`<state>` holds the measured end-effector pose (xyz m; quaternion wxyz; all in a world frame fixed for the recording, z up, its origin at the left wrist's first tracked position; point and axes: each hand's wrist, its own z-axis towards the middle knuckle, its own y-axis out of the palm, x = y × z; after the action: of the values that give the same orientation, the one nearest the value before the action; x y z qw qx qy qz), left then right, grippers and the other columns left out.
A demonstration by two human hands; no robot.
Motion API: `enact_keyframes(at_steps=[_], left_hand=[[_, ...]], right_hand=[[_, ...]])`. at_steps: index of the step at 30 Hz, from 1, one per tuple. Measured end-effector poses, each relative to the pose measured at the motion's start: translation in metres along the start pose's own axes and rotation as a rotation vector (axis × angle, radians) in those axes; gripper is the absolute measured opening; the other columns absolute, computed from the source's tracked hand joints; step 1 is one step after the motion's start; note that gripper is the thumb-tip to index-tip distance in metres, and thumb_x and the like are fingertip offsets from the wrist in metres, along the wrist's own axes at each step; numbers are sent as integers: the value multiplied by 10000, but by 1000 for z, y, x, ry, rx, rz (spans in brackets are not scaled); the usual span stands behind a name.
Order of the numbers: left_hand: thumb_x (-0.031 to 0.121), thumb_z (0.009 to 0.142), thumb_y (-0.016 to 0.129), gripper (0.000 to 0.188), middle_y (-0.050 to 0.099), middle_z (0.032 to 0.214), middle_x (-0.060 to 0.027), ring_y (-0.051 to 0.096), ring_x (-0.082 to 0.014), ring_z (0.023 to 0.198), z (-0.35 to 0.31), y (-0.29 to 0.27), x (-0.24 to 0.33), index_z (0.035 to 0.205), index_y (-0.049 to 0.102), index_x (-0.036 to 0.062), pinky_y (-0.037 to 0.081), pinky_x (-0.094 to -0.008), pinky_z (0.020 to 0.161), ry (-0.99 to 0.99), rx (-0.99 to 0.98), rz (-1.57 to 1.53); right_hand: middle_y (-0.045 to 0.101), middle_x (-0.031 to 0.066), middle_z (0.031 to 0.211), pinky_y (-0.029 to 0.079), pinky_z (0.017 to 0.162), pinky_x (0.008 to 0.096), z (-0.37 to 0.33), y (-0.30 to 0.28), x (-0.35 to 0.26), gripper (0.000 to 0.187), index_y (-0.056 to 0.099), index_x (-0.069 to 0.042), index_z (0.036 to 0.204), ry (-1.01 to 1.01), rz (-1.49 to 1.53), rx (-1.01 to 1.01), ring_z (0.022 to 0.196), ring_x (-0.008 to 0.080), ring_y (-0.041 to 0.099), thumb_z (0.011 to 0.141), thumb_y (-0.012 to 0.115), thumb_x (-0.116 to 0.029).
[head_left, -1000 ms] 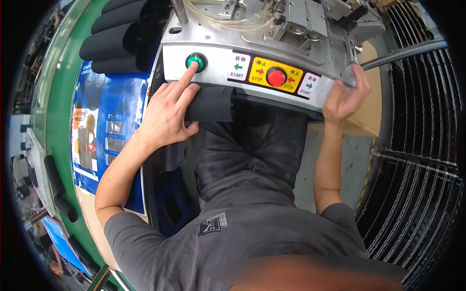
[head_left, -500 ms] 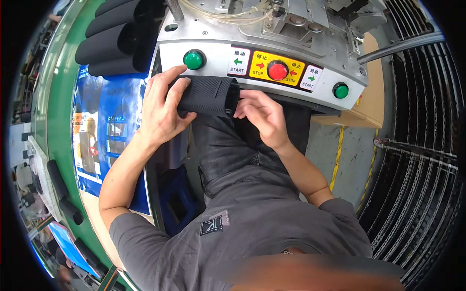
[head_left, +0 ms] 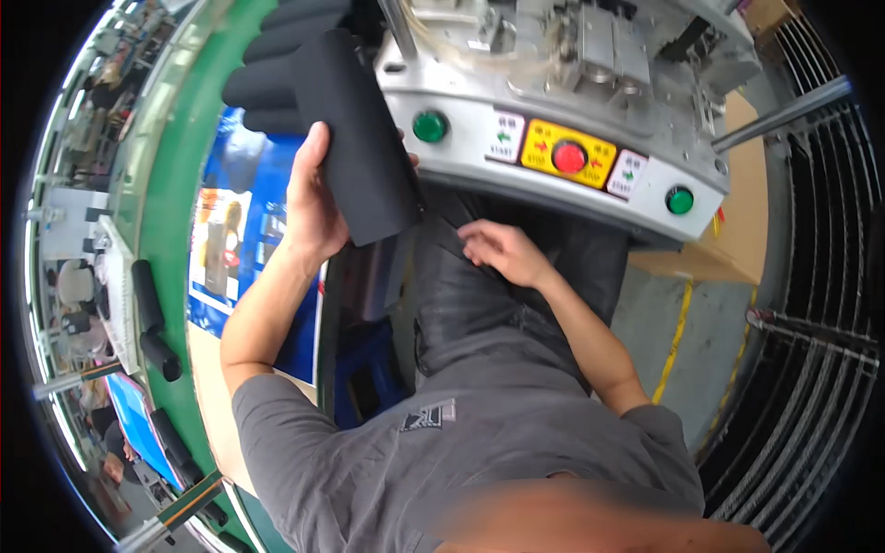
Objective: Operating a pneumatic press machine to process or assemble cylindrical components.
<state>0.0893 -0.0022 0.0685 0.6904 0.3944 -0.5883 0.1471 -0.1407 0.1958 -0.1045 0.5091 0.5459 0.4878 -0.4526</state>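
A long, dark, smooth black sleeve (head_left: 358, 138) is held up by my left hand (head_left: 315, 198), to the left of the machine's front panel. The thumb presses on its near left side, and fingertips show at its right edge. The sleeve stands tilted, its upper end leaning left over a stack of similar black sleeves (head_left: 263, 88). Over my lap, my right hand (head_left: 507, 255) is apart from the sleeve, holding nothing, with its fingers loosely bent and slightly apart.
A metal machine (head_left: 461, 83) stands ahead, with a green button (head_left: 430, 126) at left, a red button (head_left: 569, 157) in the middle and another green button (head_left: 679, 200) at right. A blue printed sheet (head_left: 267, 175) lies left. A cardboard box (head_left: 737, 221) and wire rack (head_left: 802, 387) are at right.
My right hand has let go of the sleeve and is apart from it. My left hand has raised the sleeve and turned it from lying sideways to tilted upright. The view has shifted.
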Motion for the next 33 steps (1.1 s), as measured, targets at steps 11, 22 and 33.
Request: enact_keyframes(at_steps=[11, 22, 33], left_hand=[[112, 891, 895, 690, 721, 1378, -208, 702, -310, 1263, 155, -30, 202, 1506, 595, 27, 563, -414, 1085, 821, 268, 1156], [-25, 829, 789, 713, 709, 1414, -177, 674, -390, 1282, 378, -92, 199, 1498, 579, 107, 556, -489, 1109, 603, 16, 1847], [-52, 820, 783, 776, 733, 1398, -109, 692, -344, 1172, 442, -101, 171, 1527, 586, 201, 584, -496, 1070, 402, -99, 1812]], right_hand=[[826, 132, 1130, 601, 851, 409, -15, -62, 130, 472, 702, -40, 1415, 301, -578, 17, 968, 329, 781, 1072, 709, -365], [807, 167, 1238, 595, 936, 447, 1, -59, 147, 474, 670, -54, 1478, 362, -678, -74, 1076, 359, 768, 1123, 623, -366], [753, 169, 1430, 574, 1051, 491, 4, -59, 148, 480, 661, -69, 1491, 473, -632, -69, 1267, 429, 718, 1142, 569, -385]])
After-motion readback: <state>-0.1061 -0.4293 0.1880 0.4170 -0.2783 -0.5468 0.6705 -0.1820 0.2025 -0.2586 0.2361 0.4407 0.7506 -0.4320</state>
